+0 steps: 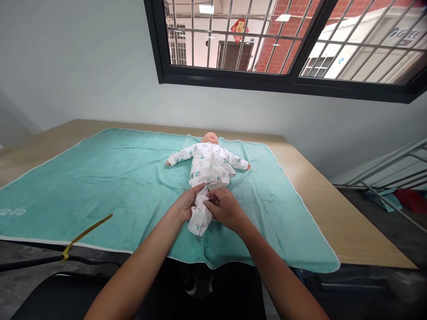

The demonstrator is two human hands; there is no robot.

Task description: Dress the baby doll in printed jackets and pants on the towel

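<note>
A baby doll (209,162) in a white printed romper lies on its back on a teal towel (110,182), head toward the wall, arms spread. My left hand (186,203) grips the romper's leg part (199,218) from the left, fingers curled into the cloth at the doll's crotch. My right hand (225,208) pinches the same cloth from the right, thumb and fingers pressed together. Both hands meet just below the doll's waist. The doll's legs are hidden inside the bunched fabric.
The towel covers most of a wooden table (336,209) set against a white wall under a barred window (283,40). A yellow strap and dark cable (83,235) lie at the front left edge. A metal railing (390,178) stands to the right.
</note>
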